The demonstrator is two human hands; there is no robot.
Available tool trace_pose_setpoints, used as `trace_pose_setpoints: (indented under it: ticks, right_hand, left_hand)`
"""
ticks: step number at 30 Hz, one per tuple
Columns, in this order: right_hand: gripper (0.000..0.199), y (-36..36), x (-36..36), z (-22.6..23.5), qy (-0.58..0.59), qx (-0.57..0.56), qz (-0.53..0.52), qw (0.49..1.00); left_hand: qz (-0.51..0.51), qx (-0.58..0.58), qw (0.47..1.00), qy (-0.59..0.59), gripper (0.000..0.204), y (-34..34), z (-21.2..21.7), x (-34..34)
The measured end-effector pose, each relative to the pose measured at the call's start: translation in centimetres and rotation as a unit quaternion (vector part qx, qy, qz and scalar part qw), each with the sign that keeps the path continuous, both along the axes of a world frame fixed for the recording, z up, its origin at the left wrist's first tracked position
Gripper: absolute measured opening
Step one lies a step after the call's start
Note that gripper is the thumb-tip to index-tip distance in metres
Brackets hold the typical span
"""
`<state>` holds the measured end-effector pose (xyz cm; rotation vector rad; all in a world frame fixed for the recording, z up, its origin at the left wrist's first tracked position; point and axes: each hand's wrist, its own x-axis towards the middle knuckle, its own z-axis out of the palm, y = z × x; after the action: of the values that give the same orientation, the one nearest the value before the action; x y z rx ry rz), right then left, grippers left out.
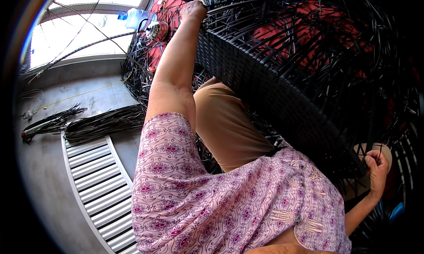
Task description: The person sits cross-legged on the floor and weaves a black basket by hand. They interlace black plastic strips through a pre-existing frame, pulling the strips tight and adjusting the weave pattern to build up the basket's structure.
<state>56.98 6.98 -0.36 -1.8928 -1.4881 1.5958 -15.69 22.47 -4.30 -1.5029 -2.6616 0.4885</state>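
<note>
Black woven wicker panel (265,84), right there across the person's lap, slanting from the upper middle of the view down toward the lower right, with loose black strips (335,42) fanning out of it over a red surface (282,31) behind. The left hand (193,10) is up at the top end of the panel, fingers curled over its upper edge and closed on it, arm stretched long from a pink patterned sleeve (163,157). The right hand (376,165) is down at the lower right end, fingers pinched narrow around a thin black strip (370,154) at the panel's corner. A tan trouser leg (225,126) shows under the panel, between the two arms. Off to the left on the grey floor (39,174), two bundles of dark strips (104,121) lie side by side, just beyond a white slatted grille (95,183) that runs down toward the lower edge. Up by the bright window (66,37), a clear plastic bottle with a blue cap (132,18) stands near a tangle of more strips; thin cords arc across the glass.
</note>
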Motion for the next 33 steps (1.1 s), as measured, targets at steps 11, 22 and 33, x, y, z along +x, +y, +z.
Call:
trace_pose_setpoints:
  ticks: [11, 22, 33]
  right_hand:
    - [0.022, -0.2, -0.1, 0.0, -0.011, 0.005, -0.006, 1.000]
    - [0.022, -0.1, -0.3, 0.2, -0.016, -0.003, -0.005, 1.000]
    - [0.022, -0.2, -0.6, 0.4, -0.021, 0.012, -0.010, 1.000]
  left_hand:
    - [0.087, -0.043, 0.992, -0.084, 0.055, 1.9, -1.8, -3.5]
    - [0.119, -0.030, 0.936, -0.329, 0.043, 0.5, 1.2, -6.7]
    - [0.051, 0.005, 0.946, -0.321, 0.036, -0.1, 0.0, -7.8]
